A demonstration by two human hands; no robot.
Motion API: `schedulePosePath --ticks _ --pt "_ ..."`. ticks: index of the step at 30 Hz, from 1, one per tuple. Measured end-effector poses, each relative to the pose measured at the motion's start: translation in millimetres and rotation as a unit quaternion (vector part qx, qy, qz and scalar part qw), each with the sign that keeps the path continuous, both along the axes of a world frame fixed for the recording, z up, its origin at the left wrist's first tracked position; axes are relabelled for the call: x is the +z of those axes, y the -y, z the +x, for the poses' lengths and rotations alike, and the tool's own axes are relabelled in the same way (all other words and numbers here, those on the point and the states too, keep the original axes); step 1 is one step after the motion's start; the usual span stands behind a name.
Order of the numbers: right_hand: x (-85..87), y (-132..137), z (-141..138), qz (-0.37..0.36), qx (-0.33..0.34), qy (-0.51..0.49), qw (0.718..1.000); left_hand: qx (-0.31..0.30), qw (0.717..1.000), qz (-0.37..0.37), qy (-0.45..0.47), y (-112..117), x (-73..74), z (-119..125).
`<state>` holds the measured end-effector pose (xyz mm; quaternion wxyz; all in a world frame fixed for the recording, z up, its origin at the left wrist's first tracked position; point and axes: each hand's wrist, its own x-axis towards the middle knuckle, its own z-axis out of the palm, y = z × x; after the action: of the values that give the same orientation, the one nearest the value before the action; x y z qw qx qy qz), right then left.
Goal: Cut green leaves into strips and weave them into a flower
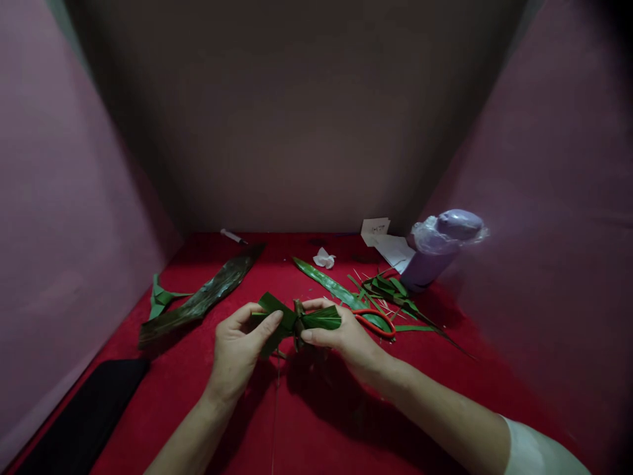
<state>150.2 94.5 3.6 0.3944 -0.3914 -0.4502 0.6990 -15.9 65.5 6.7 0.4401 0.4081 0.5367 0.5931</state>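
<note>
Between my hands is a folded green leaf bundle (320, 319), pinched at its middle by a brown strip (298, 322) that stands upright across it. My left hand (237, 353) is closed on the left side of the leaf, thumb on top. My right hand (349, 340) grips the middle and right side, its thumb near the brown strip. A thin strand runs down toward me below the bundle. Just beyond my right hand lie scissors with red-orange handles (383, 324), their blades hidden. A long green leaf (331, 285) extends behind them.
On the red cloth (346, 422), a dark long leaf (208, 297) and a folded leaf piece (161, 297) lie left. A syringe (232, 235), crumpled tissue (324, 258) and papers (393, 249) lie farther back. Leaf scraps (390, 290) and a purple container (430, 264) stand right; a black object (84, 415) lies near left.
</note>
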Motion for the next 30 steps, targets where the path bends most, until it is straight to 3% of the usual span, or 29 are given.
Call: schedulePosePath --ticks 8,15,24,30 --pt "-5.1 -2.6 -1.2 -0.003 0.000 -0.016 1.000 0.017 0.991 -0.050 0.124 -3.0 -4.1 7.6" --pt "-13.2 -10.5 1.3 -0.012 0.028 -0.032 0.999 -0.018 0.968 -0.122 0.219 -5.4 -5.5 4.4" --pt "-22.1 -15.7 2.2 -0.063 0.085 -0.057 0.993 -0.082 0.948 -0.160 0.264 -8.7 -9.9 3.5" --pt "-23.6 -17.3 2.9 -0.040 0.078 -0.052 0.995 -0.077 0.965 -0.147 0.203 -7.0 -10.1 4.3"
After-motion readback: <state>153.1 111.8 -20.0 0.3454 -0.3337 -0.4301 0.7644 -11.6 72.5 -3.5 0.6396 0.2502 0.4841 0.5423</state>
